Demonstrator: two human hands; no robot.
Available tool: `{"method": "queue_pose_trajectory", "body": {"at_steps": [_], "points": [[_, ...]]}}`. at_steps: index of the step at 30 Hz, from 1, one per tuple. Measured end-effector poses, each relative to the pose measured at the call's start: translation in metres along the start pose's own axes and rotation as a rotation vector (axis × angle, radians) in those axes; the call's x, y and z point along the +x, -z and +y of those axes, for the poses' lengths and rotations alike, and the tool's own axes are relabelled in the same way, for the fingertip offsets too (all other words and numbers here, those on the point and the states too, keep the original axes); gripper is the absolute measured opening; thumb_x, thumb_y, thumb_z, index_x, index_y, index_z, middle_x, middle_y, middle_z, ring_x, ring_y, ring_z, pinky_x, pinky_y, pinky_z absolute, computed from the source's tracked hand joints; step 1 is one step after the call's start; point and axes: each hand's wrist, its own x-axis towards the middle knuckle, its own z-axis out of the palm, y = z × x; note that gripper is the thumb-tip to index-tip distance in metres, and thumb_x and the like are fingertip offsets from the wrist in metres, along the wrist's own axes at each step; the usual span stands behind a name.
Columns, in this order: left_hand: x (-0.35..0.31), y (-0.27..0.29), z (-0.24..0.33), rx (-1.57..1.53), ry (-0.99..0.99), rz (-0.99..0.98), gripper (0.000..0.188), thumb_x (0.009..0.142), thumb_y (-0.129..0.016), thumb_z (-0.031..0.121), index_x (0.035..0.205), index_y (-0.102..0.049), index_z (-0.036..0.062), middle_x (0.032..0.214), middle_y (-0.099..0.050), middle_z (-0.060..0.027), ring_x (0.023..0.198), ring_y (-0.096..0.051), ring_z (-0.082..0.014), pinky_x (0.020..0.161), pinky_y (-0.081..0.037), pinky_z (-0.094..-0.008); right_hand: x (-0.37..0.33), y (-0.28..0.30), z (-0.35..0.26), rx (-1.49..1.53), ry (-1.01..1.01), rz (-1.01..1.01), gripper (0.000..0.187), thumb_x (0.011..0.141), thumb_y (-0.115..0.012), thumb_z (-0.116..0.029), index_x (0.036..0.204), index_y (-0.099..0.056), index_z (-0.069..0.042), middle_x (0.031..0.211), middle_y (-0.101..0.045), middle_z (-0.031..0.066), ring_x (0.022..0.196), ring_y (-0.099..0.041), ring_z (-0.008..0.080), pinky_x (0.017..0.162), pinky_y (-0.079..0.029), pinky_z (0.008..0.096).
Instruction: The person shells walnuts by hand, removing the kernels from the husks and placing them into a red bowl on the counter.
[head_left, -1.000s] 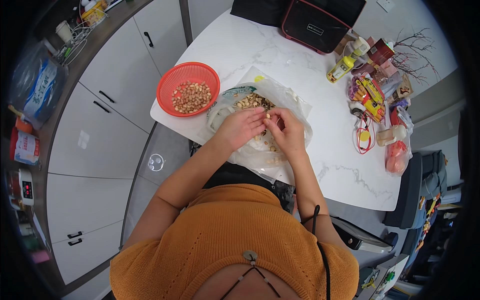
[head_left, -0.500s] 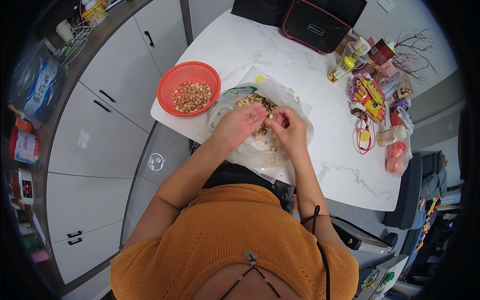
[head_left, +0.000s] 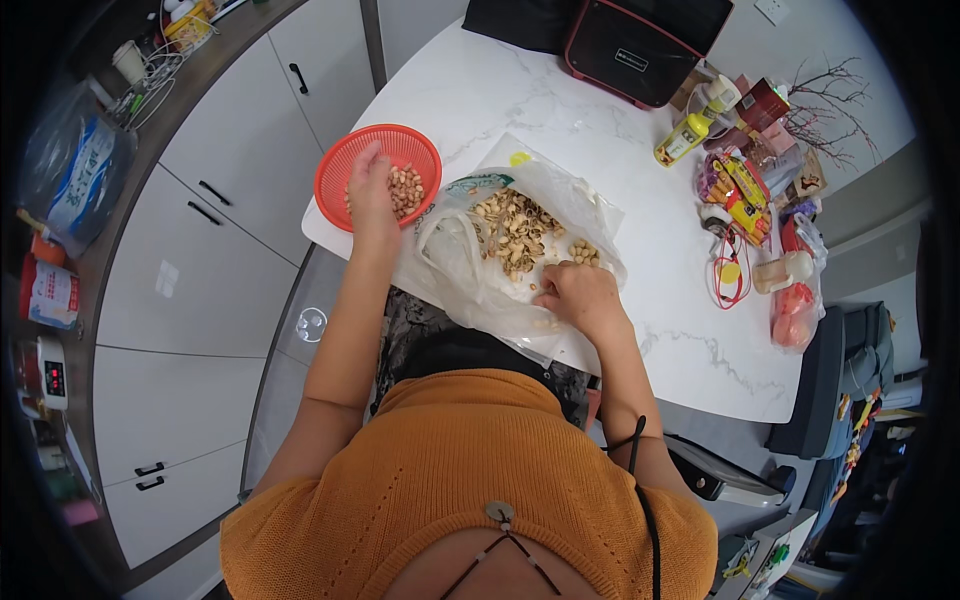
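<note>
My left hand (head_left: 371, 195) is over the red plastic colander (head_left: 325, 180), fingers stretched out and seen from the side. Beneath and beside it lie small reddish-brown and pale nut kernels (head_left: 406, 190); its palm is hidden. My right hand (head_left: 582, 297) is in the white plastic bag (head_left: 450, 255), which lies spread on the table. Its fingers are curled down at the bag's right side, fingertips partly hidden, and I cannot make out what they hold. A heap of cracked tan shells (head_left: 515, 230) lies in the bag, with a small pile of whole round nuts (head_left: 583, 252) beyond my right hand.
The white marbled table (head_left: 690, 330) has a black and red appliance (head_left: 640, 50) at the back. On its right stand a yellow bottle (head_left: 682, 138), snack packets (head_left: 745, 195), a red cable (head_left: 733, 285) and a bag of reddish fruit (head_left: 793, 315). White cabinets (head_left: 200, 260) are at left.
My left hand has moved from above the bag leftward to the colander. My right hand has come down toward the nuts in the bag, and the heap of shells is now uncovered.
</note>
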Motion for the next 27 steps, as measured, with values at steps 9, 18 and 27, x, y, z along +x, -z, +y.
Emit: {"method": "queue_pose_trajectory", "body": {"at_steps": [9, 18, 27], "points": [[-0.016, -0.006, -0.009, 0.116, -0.080, -0.112, 0.027, 0.088, -0.046, 0.008, 0.113, -0.050, -0.0012, 0.103, -0.055, -0.0066, 0.095, -0.051, -0.0106, 0.084, -0.040, -0.0223, 0.003, -0.007, 0.003, 0.050, 0.039, 0.024, 0.010, 0.071, -0.063, -0.018, 0.076, -0.061, -0.009, 0.067, -0.062, 0.0071, 0.066, -0.061, 0.0252, 0.058, -0.046, 0.0360], [-0.059, -0.028, -0.029, 0.275, -0.092, -0.545, 0.021, 0.088, -0.047, 0.007, 0.105, -0.055, -0.0012, 0.100, -0.058, -0.0046, 0.093, -0.053, -0.0091, 0.083, -0.041, -0.0227, 0.016, -0.028, 0.014, 0.675, -0.113, 0.212, 0.015, 0.073, -0.062, -0.009, 0.088, -0.063, -0.009, 0.071, -0.061, 0.0069, 0.065, -0.060, 0.0207, 0.062, -0.047, 0.0304], [-0.066, -0.030, -0.036, 0.377, 0.019, -0.673, 0.019, 0.087, -0.046, 0.002, 0.103, -0.055, -0.0014, 0.097, -0.058, -0.0036, 0.090, -0.055, -0.0088, 0.081, -0.043, -0.0218, 0.017, -0.033, 0.016, 1.094, -0.043, 0.241, 0.013, 0.080, -0.059, -0.001, 0.092, -0.059, -0.002, 0.078, -0.060, 0.0016, 0.073, -0.057, 0.0082, 0.064, -0.048, 0.0221]]}}
